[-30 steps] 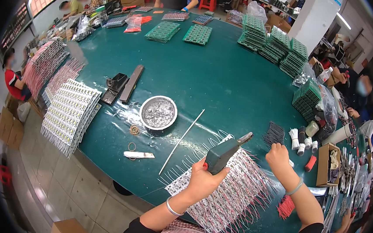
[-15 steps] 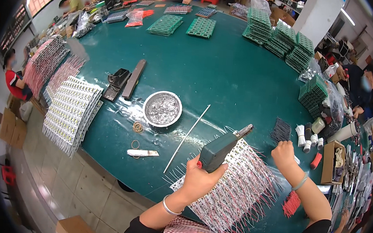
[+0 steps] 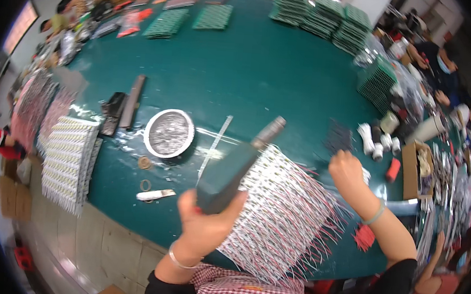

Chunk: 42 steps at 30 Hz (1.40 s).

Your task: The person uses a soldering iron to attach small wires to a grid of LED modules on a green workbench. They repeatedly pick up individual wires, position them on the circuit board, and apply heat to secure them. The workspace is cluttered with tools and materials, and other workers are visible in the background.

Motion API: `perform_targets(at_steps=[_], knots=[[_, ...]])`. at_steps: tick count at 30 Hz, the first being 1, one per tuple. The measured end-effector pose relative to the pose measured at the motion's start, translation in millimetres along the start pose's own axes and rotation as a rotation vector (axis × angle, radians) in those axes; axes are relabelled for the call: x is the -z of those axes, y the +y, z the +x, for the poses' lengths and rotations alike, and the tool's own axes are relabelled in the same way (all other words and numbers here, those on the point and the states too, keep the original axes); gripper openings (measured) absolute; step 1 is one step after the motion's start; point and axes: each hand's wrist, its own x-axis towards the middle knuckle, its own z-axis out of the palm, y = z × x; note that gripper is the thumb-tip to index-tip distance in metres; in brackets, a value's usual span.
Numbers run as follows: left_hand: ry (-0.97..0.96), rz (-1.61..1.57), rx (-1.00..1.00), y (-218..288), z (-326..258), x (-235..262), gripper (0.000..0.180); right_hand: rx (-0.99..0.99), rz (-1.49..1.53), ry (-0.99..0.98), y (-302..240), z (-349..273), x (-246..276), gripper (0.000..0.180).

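Observation:
My left hand (image 3: 210, 225) is wrapped round a dark green heat gun (image 3: 225, 176) with a metal nozzle, held above the table and pointing away to the right. Under and beside it lies a panel of white circuit boards (image 3: 277, 211), bristling with red and white wires. My right hand (image 3: 347, 172) is closed in a fist beyond the panel's right corner. What its fingers hold, if anything, is hidden. Just past that fist lies a bundle of dark wires (image 3: 340, 136). A bunch of red wires (image 3: 364, 237) rests near my right forearm.
A white-rimmed bowl of silvery bits (image 3: 169, 133), a thin white strip (image 3: 214, 145) and a white-wrapped blade-like piece (image 3: 155, 195) lie to the left. Stacked white boards (image 3: 68, 161) overhang the left edge. Green board stacks (image 3: 317, 18) stand far off; a cardboard box (image 3: 410, 172) is at right.
The view has swung, shifting the table's things leftward. My left hand has carried the heat gun left, off the middle of the panel. My right hand stays closed near the dark wires.

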Motion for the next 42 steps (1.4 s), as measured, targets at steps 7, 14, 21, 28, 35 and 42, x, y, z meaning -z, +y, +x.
perform_targets(at_steps=[7, 14, 21, 28, 35, 42], knots=[[0.051, 0.354, -0.326, 6, 2, -7, 0.042, -0.134, 0.752, 0.509, -36, 5, 9, 0.02], [0.035, 0.282, -0.126, -37, 6, -9, 0.033, -0.18, 0.934, 0.582, -76, 11, -4, 0.025], [-0.029, 0.404, -0.139, -73, 0, -7, 0.036, -0.179, 0.843, 0.567, -91, 4, -15, 0.031], [-0.084, 0.445, -0.177, -73, 9, -18, 0.021, -0.142, 0.773, 0.546, -93, 1, -17, 0.036], [-0.106, 0.487, -0.159, -76, 12, -18, 0.02, -0.143, 0.748, 0.542, -93, 3, -13, 0.036], [-0.11, 0.505, -0.144, -73, 13, -21, 0.019, -0.135, 0.716, 0.559, -95, 4, -15, 0.035]])
